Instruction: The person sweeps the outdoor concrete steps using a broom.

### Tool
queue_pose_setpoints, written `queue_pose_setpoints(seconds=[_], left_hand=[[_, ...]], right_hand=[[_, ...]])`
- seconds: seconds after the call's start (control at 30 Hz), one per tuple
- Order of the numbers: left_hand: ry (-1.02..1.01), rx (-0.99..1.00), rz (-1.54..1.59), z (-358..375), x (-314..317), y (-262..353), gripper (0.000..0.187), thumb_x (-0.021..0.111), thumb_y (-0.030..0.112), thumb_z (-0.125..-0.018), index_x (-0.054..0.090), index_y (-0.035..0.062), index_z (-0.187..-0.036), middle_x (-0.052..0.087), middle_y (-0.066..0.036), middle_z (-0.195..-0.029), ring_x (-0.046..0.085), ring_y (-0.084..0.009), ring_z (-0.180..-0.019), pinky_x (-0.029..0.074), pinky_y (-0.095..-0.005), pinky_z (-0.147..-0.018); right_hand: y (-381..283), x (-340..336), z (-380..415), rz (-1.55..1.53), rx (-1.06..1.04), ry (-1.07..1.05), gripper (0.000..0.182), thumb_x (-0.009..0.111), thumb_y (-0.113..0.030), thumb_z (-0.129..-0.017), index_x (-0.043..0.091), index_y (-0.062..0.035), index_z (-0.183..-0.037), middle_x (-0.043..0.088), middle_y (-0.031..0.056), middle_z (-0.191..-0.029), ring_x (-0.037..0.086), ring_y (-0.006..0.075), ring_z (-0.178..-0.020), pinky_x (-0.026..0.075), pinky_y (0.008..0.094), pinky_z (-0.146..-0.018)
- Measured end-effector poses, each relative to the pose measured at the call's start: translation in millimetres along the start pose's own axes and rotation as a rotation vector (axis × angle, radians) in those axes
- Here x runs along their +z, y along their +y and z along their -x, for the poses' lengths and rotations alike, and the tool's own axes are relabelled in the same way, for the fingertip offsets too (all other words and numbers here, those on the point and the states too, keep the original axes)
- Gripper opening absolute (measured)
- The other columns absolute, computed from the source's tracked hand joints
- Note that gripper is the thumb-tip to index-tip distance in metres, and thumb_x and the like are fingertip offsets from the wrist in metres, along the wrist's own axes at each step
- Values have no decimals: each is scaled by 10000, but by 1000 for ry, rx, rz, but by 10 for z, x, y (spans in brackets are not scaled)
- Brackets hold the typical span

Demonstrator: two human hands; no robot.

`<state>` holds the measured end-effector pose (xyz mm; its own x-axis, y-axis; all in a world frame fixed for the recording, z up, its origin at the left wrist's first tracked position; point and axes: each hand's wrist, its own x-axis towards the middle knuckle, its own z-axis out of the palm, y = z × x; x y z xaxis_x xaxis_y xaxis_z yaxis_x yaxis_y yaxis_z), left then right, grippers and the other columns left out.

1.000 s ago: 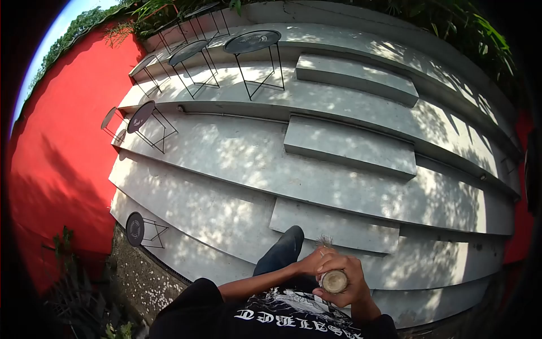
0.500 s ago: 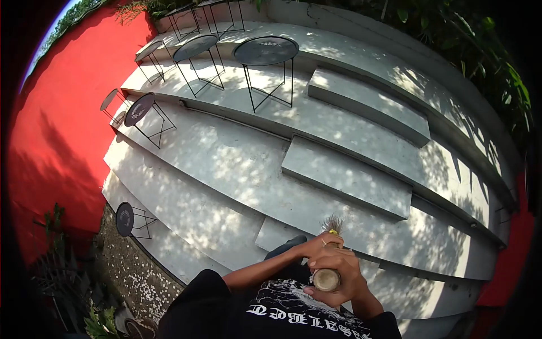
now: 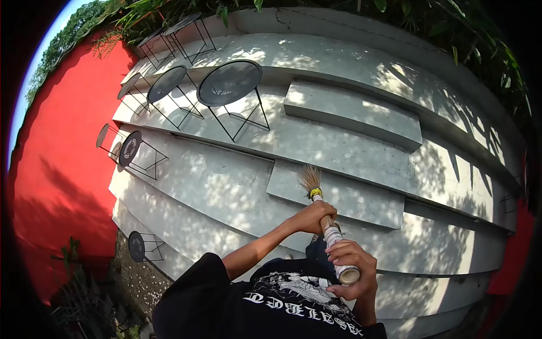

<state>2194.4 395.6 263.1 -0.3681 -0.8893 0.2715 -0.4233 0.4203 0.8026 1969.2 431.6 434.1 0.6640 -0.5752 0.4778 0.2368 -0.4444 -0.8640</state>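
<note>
A stick broom (image 3: 332,233) slants away from my body, held in both hands. My left hand (image 3: 316,217) is wrapped round the upper part of its handle, just below the yellow band (image 3: 315,193). Closer to me, my right hand (image 3: 354,268) grips the pale wrapped end, whose round butt faces up towards my head. The broom's thin, splayed bristles (image 3: 309,178) overlap a low concrete block (image 3: 355,198) on the step in front of me.
Curved grey concrete steps (image 3: 220,181) rise ahead. Round black folding tables (image 3: 230,83) stand on them at the left and back. A red wall (image 3: 65,152) borders the left side, plants (image 3: 451,34) hang over the top right, and pebbled ground (image 3: 138,277) lies lower left.
The broom has swung forward and away from my body, so more of its handle and bristles show. My hands are now farther apart along it. The view has shifted somewhat.
</note>
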Motion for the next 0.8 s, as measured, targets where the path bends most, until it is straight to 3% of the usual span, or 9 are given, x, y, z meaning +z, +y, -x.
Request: queue_pose_setpoints(seconds=[0.1,0.23,0.3,0.4,0.53,0.63,0.7,0.77,0.8], left_hand=[[22,-46,-85,-457,-504,-51,372,868,279,-809,589,39,-866,623,-136,-799,626,-399,-794,481,-471,-752],[172,-105,-130,-887,-1146,172,350,861,221,-824,573,39,-907,619,-131,-870,612,-375,-873,488,-464,-817],[328,-120,-114,-1033,-1395,306,334,870,180,-818,609,39,-973,649,-117,-931,630,-365,-942,496,-451,-908],[491,-190,-51,-1177,-1540,12,296,868,121,-825,617,47,-962,668,-105,-949,654,-352,-1004,498,-461,-947],[662,-212,-70,-1490,-1849,-384,274,841,141,-842,604,59,-952,653,-114,-968,633,-329,-930,495,-430,-867],[552,-225,142,-1812,-2426,-574,270,840,136,-841,601,47,-930,655,-118,-959,639,-324,-893,491,-430,-850],[641,-159,222,-2096,-2753,-634,257,835,132,-842,602,35,-893,636,-114,-921,636,-319,-877,491,-421,-831],[636,-60,90,-2397,-3086,-676,273,839,151,-842,600,36,-909,625,-110,-924,627,-324,-901,494,-427,-830],[587,-91,177,-2546,-3260,-639,301,839,168,-837,585,40,-932,617,-114,-926,614,-337,-911,493,-442,-829]], right_hand=[[32,-300,-599,124,4,-134,423,941,-163,-735,664,-58,-1038,718,106,-1093,711,329,-1125,533,488,-1023],[-18,-615,-1403,48,-66,-280,385,932,-194,-755,706,-78,-1044,712,68,-1083,706,297,-1129,525,473,-1014],[-22,-779,-1875,11,-97,-385,371,928,-209,-759,714,-81,-1033,712,60,-1080,706,287,-1123,521,467,-1011],[83,-928,-2542,-49,-106,-471,373,937,-241,-739,710,-67,-979,707,71,-1031,709,287,-1073,521,452,-981],[379,-1021,-3403,-74,-89,-462,405,952,-277,-713,674,-49,-899,702,89,-947,717,303,-970,538,433,-913],[522,-931,-3967,1,-125,-395,414,960,-285,-701,656,-49,-855,696,87,-878,720,299,-897,549,420,-863],[461,-825,-4386,103,-117,-423,387,959,-262,-709,655,-50,-819,691,72,-853,714,271,-859,551,399,-833],[360,-831,-4822,156,-154,-482,365,952,-249,-722,658,-54,-815,689,67,-853,711,263,-855,555,395,-835],[288,-864,-5038,185,-143,-491,341,944,-221,-718,657,-62,-812,686,64,-853,709,255,-851,557,391,-840]])
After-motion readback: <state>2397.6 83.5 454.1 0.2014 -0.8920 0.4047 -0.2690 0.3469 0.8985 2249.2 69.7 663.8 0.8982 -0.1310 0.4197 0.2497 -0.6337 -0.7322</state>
